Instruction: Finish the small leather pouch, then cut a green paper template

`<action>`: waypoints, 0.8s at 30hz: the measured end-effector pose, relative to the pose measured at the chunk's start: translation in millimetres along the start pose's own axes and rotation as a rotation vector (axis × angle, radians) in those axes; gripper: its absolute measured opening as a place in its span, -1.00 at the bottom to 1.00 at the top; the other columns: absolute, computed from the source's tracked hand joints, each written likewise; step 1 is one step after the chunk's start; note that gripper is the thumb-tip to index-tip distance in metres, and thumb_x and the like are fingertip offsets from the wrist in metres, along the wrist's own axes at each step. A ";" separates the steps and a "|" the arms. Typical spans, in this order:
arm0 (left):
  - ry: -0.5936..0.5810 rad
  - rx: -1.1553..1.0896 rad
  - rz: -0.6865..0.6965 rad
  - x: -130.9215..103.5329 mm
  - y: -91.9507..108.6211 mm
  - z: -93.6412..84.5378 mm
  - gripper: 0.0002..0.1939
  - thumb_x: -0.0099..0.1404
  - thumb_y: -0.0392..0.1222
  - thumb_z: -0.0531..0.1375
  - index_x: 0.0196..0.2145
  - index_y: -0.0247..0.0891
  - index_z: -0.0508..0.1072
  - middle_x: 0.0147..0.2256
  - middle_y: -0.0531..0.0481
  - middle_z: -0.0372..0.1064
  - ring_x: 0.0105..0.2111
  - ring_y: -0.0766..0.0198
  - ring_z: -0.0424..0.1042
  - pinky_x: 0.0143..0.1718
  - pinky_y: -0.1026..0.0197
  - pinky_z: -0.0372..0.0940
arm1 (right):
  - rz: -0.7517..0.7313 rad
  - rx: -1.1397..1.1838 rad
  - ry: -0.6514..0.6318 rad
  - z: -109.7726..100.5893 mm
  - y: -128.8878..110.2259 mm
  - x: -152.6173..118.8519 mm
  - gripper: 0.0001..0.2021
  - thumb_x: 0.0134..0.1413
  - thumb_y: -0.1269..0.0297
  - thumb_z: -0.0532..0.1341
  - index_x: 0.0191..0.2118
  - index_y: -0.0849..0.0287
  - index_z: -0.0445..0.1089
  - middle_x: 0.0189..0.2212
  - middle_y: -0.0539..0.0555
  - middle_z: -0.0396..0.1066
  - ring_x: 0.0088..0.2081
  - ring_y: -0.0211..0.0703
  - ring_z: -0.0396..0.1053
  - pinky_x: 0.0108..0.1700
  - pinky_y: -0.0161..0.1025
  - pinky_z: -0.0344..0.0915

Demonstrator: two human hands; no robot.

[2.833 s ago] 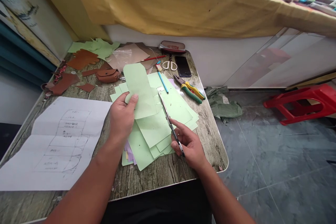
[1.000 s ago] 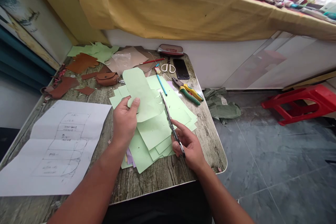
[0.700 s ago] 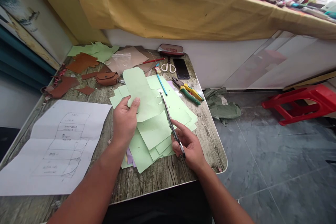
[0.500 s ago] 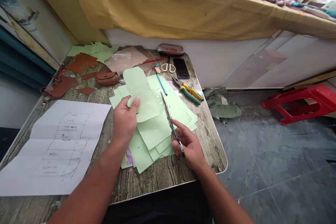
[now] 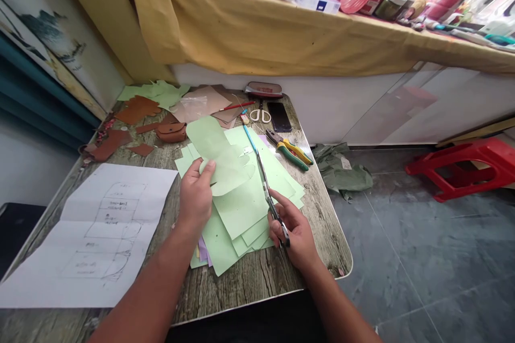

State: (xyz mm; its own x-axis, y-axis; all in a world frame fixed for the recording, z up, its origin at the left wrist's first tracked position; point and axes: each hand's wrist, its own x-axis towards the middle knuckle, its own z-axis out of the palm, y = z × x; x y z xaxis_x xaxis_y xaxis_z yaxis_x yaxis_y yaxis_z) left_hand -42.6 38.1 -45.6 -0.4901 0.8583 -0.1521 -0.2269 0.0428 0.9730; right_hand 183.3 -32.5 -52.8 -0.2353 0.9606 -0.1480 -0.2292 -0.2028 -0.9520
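My left hand [image 5: 196,193] pinches a cut green paper piece [image 5: 217,153] with rounded ends between thumb and fingers. The piece is held over a stack of green sheets [image 5: 241,217] on the wooden table. My right hand [image 5: 293,230] holds metal scissors [image 5: 266,187], whose blades point up and away, just right of the paper piece and apart from it. Beyond the blade tips a blue pen [image 5: 249,137] lies on the stack. Small paper scraps [image 5: 246,150] are beside the piece.
A white sheet with a pencil drawing [image 5: 86,236] covers the table's left. Pliers [image 5: 290,151], a phone [image 5: 279,117], white-handled scissors [image 5: 260,115], a brown pouch [image 5: 171,132] and leather scraps [image 5: 108,143] lie farther back. A red stool [image 5: 454,171] stands at right.
The view has tilted up slightly, showing more of the shelf. The paper piece has turned a little in my left hand, and the scissors' blades look closer together.
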 end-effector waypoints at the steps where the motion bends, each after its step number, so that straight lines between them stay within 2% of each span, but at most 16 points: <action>1: 0.013 -0.077 -0.044 -0.6 0.8 2.0 -0.58 0.33 0.06 0.39 0.04 -0.20 0.55 0.02 -0.19 0.61 0.08 0.02 0.58 0.13 0.03 0.47 | 0.008 -0.001 0.011 0.3 0.0 0.1 -0.37 0.25 0.03 0.47 0.38 -0.05 0.43 -0.31 -0.09 0.20 -0.57 -0.39 0.13 -0.55 -0.32 0.15; 5: 0.104 -0.336 -0.285 -6.5 10.1 11.5 -0.51 0.33 -0.23 0.39 0.19 -0.15 0.45 0.05 -0.18 0.59 0.09 0.03 0.60 0.14 -0.01 0.52 | 0.009 -0.004 0.029 1.4 0.9 0.1 -0.35 0.22 0.01 0.49 0.38 -0.01 0.44 -0.30 -0.08 0.20 -0.56 -0.39 0.12 -0.54 -0.32 0.15; 8: 0.114 -0.462 -0.391 -12.1 19.1 16.2 -0.56 0.39 -0.36 0.32 0.16 -0.12 0.41 0.02 -0.13 0.60 0.05 0.11 0.62 0.13 0.03 0.53 | 0.003 -0.011 0.031 2.5 0.8 0.2 -0.34 0.22 -0.01 0.49 0.37 0.00 0.44 -0.31 -0.08 0.19 -0.56 -0.38 0.13 -0.54 -0.31 0.13; 13: 0.064 -0.541 -0.405 -17.2 31.7 17.7 -0.67 0.47 -0.38 0.26 0.11 -0.12 0.43 -0.04 -0.09 0.63 -0.07 0.19 0.67 0.10 0.06 0.56 | 0.000 -0.067 0.024 5.1 -2.0 0.9 -0.29 0.23 -0.08 0.47 0.39 0.04 0.41 -0.35 -0.10 0.21 -0.56 -0.35 0.15 -0.52 -0.30 0.12; 17: 0.075 -0.558 -0.413 -19.5 39.1 17.8 -0.70 0.49 -0.41 0.23 0.09 -0.12 0.44 -0.10 -0.04 0.64 -0.13 0.24 0.67 0.10 0.10 0.55 | -0.018 -0.075 0.017 7.0 -2.9 1.6 -0.29 0.22 -0.08 0.47 0.39 0.04 0.41 -0.37 -0.11 0.21 -0.57 -0.36 0.16 -0.51 -0.31 0.11; 21: 0.098 -0.527 -0.433 -20.3 36.6 17.3 -0.64 0.46 -0.42 0.28 0.13 -0.11 0.43 -0.09 -0.03 0.64 -0.12 0.25 0.67 0.14 0.12 0.53 | -0.014 -0.072 0.025 8.3 -3.2 1.7 -0.30 0.21 -0.08 0.48 0.38 0.03 0.41 -0.36 -0.10 0.23 -0.57 -0.36 0.17 -0.50 -0.31 0.09; 24: 0.040 -0.490 -0.422 -20.5 30.8 16.7 -0.64 0.47 -0.37 0.28 0.16 -0.11 0.46 -0.06 -0.06 0.65 -0.08 0.20 0.67 0.16 0.08 0.52 | -0.022 -0.050 0.013 8.7 -2.9 1.6 -0.29 0.21 -0.08 0.48 0.38 0.06 0.40 -0.37 -0.11 0.23 -0.58 -0.37 0.15 -0.51 -0.31 0.07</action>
State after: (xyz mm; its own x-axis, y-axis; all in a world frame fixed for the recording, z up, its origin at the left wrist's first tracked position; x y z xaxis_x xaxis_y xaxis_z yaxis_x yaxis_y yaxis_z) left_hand -25.5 30.4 -9.6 -0.3038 0.7986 -0.5195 -0.7601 0.1256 0.6376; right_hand 175.3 -32.0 -47.9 -0.2183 0.9672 -0.1301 -0.1864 -0.1722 -0.9673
